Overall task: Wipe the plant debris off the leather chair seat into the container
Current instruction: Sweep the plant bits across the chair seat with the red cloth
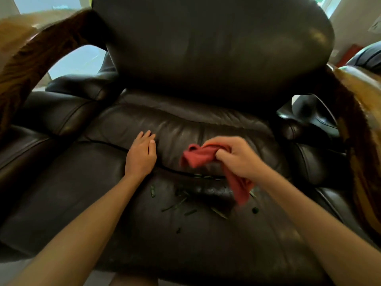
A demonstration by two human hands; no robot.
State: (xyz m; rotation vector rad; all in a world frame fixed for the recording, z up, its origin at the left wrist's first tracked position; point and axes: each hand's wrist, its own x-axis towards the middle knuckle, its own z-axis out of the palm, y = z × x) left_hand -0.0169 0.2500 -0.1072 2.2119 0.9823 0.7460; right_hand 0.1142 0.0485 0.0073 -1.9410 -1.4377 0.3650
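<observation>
A dark brown leather chair fills the view, its seat (127,219) in front of me. Green plant debris (177,205), short stems and bits, lies scattered on the middle of the seat, with a few pieces in the crease behind it. My right hand (237,157) grips a red cloth (198,156), which is bunched at the fingers and hangs down toward the debris. My left hand (141,153) rests flat, fingers apart, on the lower back cushion to the left of the cloth. No container is in view.
The tall backrest (206,48) rises behind the seat. Padded leather armrests (49,120) flank both sides, topped by curved wooden arms (31,52). Another dark chair (369,56) shows at the far right edge.
</observation>
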